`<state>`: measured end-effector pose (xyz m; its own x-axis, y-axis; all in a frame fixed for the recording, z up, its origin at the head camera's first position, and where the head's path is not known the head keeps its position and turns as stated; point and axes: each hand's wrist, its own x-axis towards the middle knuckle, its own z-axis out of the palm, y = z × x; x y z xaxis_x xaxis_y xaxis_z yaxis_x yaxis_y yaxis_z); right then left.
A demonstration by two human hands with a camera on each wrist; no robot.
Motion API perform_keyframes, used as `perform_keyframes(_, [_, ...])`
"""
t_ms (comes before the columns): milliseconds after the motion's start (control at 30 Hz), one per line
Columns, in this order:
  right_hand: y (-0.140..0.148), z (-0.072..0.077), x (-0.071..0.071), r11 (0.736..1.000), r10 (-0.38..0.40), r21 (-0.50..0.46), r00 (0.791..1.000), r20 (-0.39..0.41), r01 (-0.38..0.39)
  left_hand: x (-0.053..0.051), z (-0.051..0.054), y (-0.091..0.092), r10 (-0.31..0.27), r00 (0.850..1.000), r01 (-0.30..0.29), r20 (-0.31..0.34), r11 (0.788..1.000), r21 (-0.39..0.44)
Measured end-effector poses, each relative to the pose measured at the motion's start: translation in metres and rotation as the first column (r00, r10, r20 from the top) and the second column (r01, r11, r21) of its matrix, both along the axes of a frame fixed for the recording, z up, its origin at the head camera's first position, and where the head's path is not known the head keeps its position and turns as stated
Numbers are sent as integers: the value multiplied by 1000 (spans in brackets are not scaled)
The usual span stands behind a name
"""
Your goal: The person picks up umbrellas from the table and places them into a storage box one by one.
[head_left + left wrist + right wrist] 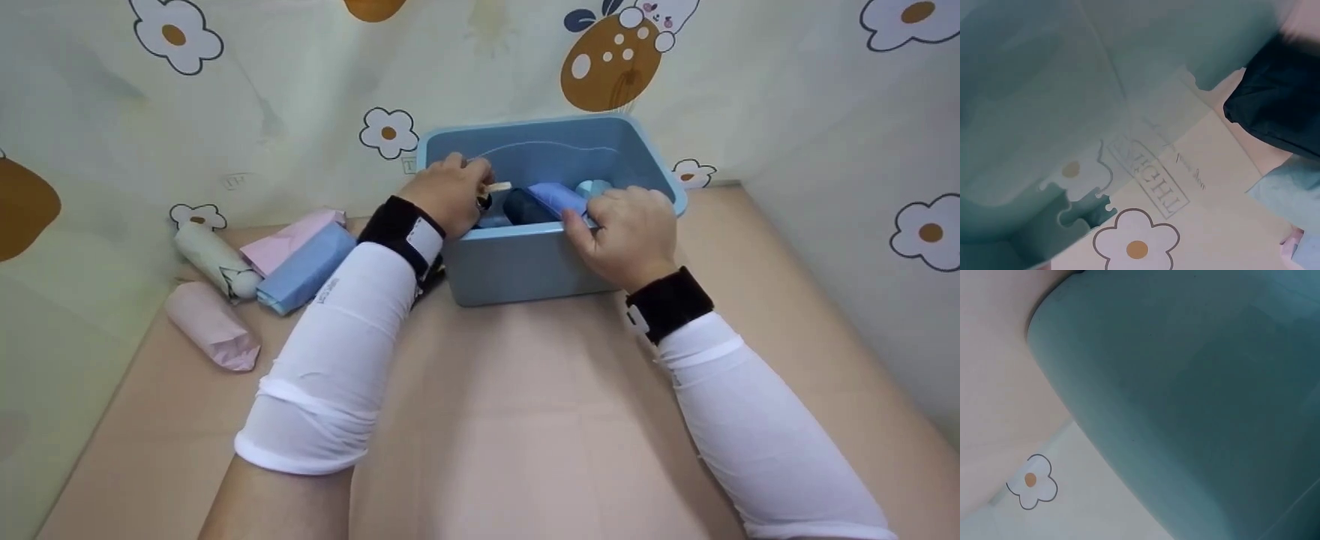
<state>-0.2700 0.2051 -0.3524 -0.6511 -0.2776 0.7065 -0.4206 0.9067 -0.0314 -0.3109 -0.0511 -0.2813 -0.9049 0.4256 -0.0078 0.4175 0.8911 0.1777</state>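
Observation:
A blue-grey plastic bin point(525, 266) stands against the back wall. My left hand point(448, 193) bends over its left side near the front corner, fingertips hidden. A short pale stick-like piece point(499, 186) shows beside those fingers; its kind is unclear. My right hand point(630, 234) grips the front rim near the right corner, thumb along the outside. Inside lie a dark bundle point(525, 208), a blue-violet wrapped bundle point(556, 198) and a light teal item point(592, 188). The bin's wall point(1185, 382) fills most of the right wrist view.
Left of the bin lie a pale green roll point(210, 255), a pink roll point(210, 322), a flat pink bundle point(289, 241) and a blue bundle point(307, 268). A black bundle point(1280, 101) lies near the bin's left side. Flower-printed walls point(300, 97) border the table point(510, 420).

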Motion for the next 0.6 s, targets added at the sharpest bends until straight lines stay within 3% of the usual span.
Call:
perform_keyframes(167, [0,0,1,1000,-1,-2,1000,1,1,0,1,1,-14,1000,14,18,999,-32])
perform_keyframes(367, [0,0,0,1000,-7,-3,1000,-10,7,0,0,1,13,999,-11,44,1000,-29])
perform_keyframes(600, [1,0,-1,1000,5,-11,1000,-29,-5,0,-7,-3,39,999,-39,-4,994,103])
